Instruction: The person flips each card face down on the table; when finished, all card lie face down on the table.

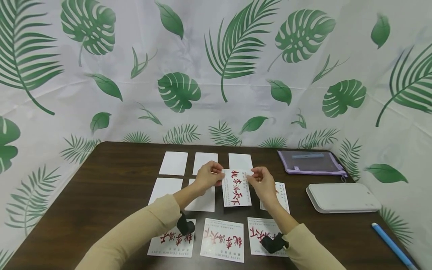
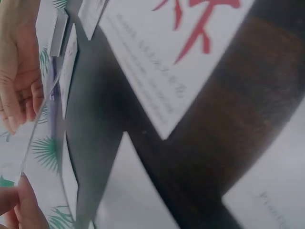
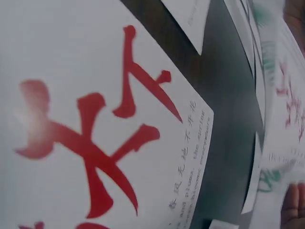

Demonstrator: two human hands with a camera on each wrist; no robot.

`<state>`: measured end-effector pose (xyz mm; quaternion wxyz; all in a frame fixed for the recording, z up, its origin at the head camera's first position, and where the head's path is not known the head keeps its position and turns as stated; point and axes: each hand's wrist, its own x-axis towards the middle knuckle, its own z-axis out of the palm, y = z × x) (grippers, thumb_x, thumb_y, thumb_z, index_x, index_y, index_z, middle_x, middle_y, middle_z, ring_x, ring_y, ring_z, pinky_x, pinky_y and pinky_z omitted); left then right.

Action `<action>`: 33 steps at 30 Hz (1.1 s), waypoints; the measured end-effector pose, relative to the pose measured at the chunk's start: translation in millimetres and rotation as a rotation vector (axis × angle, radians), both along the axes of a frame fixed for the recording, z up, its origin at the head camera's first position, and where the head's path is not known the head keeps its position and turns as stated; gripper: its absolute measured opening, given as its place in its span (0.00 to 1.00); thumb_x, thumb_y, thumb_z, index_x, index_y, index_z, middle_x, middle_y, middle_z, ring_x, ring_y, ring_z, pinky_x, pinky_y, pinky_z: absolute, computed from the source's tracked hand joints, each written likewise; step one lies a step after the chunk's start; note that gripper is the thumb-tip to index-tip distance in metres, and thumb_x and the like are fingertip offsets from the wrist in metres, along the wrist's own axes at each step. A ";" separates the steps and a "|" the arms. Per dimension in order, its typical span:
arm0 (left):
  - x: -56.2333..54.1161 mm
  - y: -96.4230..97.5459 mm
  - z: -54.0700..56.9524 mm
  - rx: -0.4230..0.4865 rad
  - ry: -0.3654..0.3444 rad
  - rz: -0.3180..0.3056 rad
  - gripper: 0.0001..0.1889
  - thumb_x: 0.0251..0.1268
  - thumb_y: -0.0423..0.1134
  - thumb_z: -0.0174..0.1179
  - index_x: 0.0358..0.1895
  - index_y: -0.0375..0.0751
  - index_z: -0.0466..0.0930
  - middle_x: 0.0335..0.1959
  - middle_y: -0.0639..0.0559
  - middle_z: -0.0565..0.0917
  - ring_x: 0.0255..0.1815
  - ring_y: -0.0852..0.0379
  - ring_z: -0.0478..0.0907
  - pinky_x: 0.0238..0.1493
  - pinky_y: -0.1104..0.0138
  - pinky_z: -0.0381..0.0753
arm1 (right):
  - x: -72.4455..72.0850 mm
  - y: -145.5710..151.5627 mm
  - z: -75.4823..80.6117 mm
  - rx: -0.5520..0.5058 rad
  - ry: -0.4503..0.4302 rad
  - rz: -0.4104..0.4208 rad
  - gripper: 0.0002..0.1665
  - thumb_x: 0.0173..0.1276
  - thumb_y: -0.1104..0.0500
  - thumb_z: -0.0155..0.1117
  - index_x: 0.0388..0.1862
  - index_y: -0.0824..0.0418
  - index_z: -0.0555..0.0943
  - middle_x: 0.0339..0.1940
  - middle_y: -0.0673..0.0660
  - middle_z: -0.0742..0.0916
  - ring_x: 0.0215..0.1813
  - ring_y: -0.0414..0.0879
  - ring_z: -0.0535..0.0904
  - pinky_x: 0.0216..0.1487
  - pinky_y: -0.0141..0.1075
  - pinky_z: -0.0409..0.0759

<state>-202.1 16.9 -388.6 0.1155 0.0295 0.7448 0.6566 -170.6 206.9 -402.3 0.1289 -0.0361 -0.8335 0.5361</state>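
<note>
A white card (image 1: 236,198) with red Chinese characters is held up over the middle of the table. My left hand (image 1: 207,176) pinches its left edge between thumb and fingers. At the opposite edge, my right hand (image 1: 264,185) grips the card near its upper corner. The left wrist view shows the card (image 2: 37,119) almost edge-on between both hands. Three printed cards lie in the front row, one of them the middle card (image 1: 222,240). Another printed card (image 1: 281,195) lies partly hidden behind my right hand.
Several blank white cards lie in the back and middle rows, including a back-left card (image 1: 173,163). On the right are a purple-edged mesh pouch (image 1: 303,165), a white flat case (image 1: 344,198) and a blue stick-like object (image 1: 393,243). A leaf-print curtain (image 1: 189,123) hangs behind the table.
</note>
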 end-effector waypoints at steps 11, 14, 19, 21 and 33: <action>-2.6 10.8 19.8 0.062 0.119 0.080 0.11 0.57 0.26 0.55 0.44 0.28 0.72 0.38 0.42 0.78 0.33 0.49 0.82 0.30 0.67 0.84 | 18.1 -42.1 7.9 0.444 0.385 0.177 0.19 0.48 0.65 0.76 0.36 0.63 0.77 0.24 0.52 0.76 0.26 0.38 0.68 0.24 0.28 0.69; -1.5 13.2 24.7 0.080 0.166 0.072 0.11 0.58 0.26 0.56 0.44 0.28 0.71 0.38 0.41 0.79 0.39 0.41 0.82 0.31 0.66 0.84 | 18.4 -42.0 10.5 0.496 0.455 0.154 0.17 0.50 0.68 0.74 0.37 0.64 0.76 0.25 0.52 0.77 0.26 0.39 0.69 0.25 0.29 0.70; 0.5 13.4 29.8 0.085 0.252 0.049 0.15 0.61 0.32 0.61 0.48 0.31 0.71 0.43 0.40 0.80 0.42 0.43 0.82 0.36 0.65 0.84 | 16.7 -35.0 16.5 0.485 0.529 0.106 0.15 0.53 0.72 0.69 0.38 0.64 0.77 0.26 0.53 0.77 0.26 0.41 0.72 0.25 0.31 0.72; 0.8 11.8 28.8 0.072 0.271 0.059 0.18 0.60 0.34 0.63 0.51 0.33 0.71 0.45 0.40 0.80 0.44 0.45 0.81 0.37 0.65 0.83 | 15.6 -30.9 17.5 0.428 0.514 0.078 0.14 0.53 0.73 0.68 0.38 0.65 0.78 0.25 0.54 0.78 0.26 0.41 0.72 0.25 0.30 0.73; 11.3 -6.2 -6.7 -0.055 0.089 0.085 0.24 0.54 0.29 0.66 0.56 0.35 0.74 0.45 0.40 0.80 0.39 0.54 0.81 0.36 0.67 0.83 | 13.5 -9.8 7.4 -0.136 0.010 -0.023 0.14 0.60 0.70 0.64 0.45 0.69 0.76 0.29 0.56 0.79 0.29 0.37 0.72 0.27 0.23 0.71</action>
